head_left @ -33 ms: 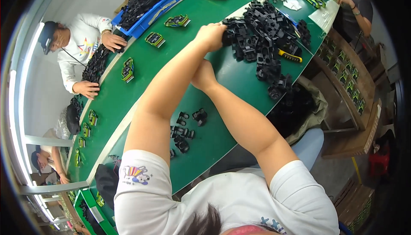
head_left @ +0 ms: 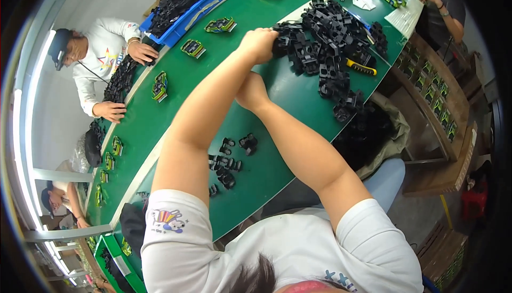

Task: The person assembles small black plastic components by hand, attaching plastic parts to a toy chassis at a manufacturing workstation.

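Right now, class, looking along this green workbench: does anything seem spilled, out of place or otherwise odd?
Yes. Black plastic parts trail off the bench's right edge into an open sack below, so the heap looks spilled over. A yellow-handled tool lies half buried in it. The left hand rests on the heap's near edge.

A smooth, matt green covering is seen on the desk [head_left: 277, 149] under both hands. The heap of black parts [head_left: 330, 37] touched by the left hand [head_left: 260, 43] is moulded plastic with a dull sheen. Just beyond it, a tool handle [head_left: 361, 67] of yellow and black plastic is seen. The blue bin [head_left: 213, 2] far left of the hands is glossy plastic. The shelf unit [head_left: 442, 101] to the right looks like bare wood. The white sleeves [head_left: 176, 229] are soft matt cloth.
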`<state>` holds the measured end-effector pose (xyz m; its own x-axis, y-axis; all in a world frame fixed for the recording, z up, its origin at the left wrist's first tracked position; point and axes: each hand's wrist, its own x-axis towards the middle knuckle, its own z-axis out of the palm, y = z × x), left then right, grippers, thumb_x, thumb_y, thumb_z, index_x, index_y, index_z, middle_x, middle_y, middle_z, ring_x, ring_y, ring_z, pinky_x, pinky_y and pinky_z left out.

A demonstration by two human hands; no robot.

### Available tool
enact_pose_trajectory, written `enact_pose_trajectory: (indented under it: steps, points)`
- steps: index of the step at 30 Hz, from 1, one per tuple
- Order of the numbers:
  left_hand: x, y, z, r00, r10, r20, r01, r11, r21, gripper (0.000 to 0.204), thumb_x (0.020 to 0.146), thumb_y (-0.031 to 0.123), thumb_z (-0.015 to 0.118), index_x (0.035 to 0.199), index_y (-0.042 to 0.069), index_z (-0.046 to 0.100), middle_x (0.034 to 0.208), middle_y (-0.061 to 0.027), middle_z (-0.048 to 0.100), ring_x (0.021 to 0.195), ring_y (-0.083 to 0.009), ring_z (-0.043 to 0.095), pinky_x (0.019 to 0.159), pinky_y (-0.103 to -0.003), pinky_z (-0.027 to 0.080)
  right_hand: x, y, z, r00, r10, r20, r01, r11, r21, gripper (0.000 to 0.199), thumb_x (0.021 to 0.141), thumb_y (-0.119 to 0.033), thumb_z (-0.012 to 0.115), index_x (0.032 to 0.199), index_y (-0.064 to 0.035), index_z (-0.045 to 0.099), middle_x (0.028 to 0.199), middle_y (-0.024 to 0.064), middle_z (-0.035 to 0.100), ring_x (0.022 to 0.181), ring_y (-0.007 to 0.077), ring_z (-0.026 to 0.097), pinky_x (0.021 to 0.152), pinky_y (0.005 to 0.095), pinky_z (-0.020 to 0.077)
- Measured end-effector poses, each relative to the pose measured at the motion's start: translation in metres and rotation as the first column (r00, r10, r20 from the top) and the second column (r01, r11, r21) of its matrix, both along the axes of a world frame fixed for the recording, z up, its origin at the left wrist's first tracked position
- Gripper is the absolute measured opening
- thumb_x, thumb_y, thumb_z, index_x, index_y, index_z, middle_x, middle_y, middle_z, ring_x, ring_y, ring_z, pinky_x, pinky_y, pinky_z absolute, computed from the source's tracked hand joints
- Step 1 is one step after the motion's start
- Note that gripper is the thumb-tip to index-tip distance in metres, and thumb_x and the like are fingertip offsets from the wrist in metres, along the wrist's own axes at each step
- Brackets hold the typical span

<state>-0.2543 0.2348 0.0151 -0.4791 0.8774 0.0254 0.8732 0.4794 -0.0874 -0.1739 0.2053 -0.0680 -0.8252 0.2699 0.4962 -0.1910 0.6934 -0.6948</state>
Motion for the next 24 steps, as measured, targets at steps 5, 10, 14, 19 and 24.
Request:
enact_pose_trajectory:
  steps: [5, 10, 14, 19, 24]
  points:
    - [0.007, -0.065, 0.01, 0.997, -0.07, 0.025, 0.07, 0.998, 0.005, 0.061, 0.063, -0.013, 0.055, 0.117, 0.014, 0.06, 0.124, -0.0113, 0.055, 0.12, -0.0313, 0.049, 0.098, -0.038, 0.043, 0.022, -0.001, 0.023, 0.953, 0.189, 0.236, -0.188, 0.982, -0.026, 0.012, 0.078, -0.02, 0.058, 0.071, -0.0116, 0.065, 0.079, 0.0125, 0.068, 0.076, 0.0326, 0.065, 0.068, 0.0461, 0.0507]
    - [0.016, -0.13, 0.023, 0.978, 0.177, -0.112, -0.158, 0.974, 0.161, 0.059, 0.07, -0.001, 0.062, 0.126, 0.015, 0.054, 0.135, -0.0173, 0.047, 0.125, -0.0335, 0.045, 0.1, -0.042, 0.041, 0.034, 0.011, 0.046, 0.795, 0.471, 0.381, -0.462, 0.878, -0.122, 0.012, 0.067, -0.014, 0.06, 0.068, -0.008, 0.07, 0.076, 0.0135, 0.069, 0.073, 0.0288, 0.066, 0.072, 0.0367, 0.0534]
    - [0.035, -0.122, 0.017, 0.819, 0.549, 0.168, -0.57, 0.813, 0.121, 0.068, 0.081, 0.057, 0.059, 0.128, 0.009, 0.05, 0.108, -0.0191, 0.065, 0.104, -0.0351, 0.062, 0.087, -0.043, 0.049, 0.046, 0.038, 0.083, 0.623, 0.529, 0.576, -0.432, 0.847, -0.31, 0.015, 0.073, -0.011, 0.066, 0.079, 0.003, 0.067, 0.07, 0.0089, 0.068, 0.055, 0.0153, 0.063, 0.055, 0.0302, 0.0518]
    - [0.054, -0.084, 0.01, 0.796, 0.588, 0.144, -0.575, 0.808, -0.125, 0.072, 0.075, 0.053, 0.066, 0.131, 0.012, 0.048, 0.109, -0.0171, 0.065, 0.102, -0.0322, 0.062, 0.085, -0.039, 0.05, 0.062, 0.047, 0.093, 0.477, 0.578, 0.662, -0.594, 0.767, -0.242, 0.028, 0.065, -0.015, 0.077, 0.082, 0.0037, 0.065, 0.073, 0.0111, 0.066, 0.063, 0.0176, 0.064, 0.056, 0.0304, 0.0516]
    - [0.053, -0.106, -0.006, 0.837, 0.533, 0.122, -0.538, 0.843, 0.005, 0.066, 0.074, 0.044, 0.071, 0.127, 0.009, 0.053, 0.105, -0.0163, 0.066, 0.097, -0.0307, 0.064, 0.082, -0.038, 0.051, 0.074, 0.016, 0.097, 0.366, 0.498, 0.786, -0.758, 0.65, -0.06, 0.041, 0.058, -0.019, 0.084, 0.085, 0.0045, 0.064, 0.076, 0.0129, 0.066, 0.066, 0.0229, 0.064, 0.058, 0.0345, 0.0516]
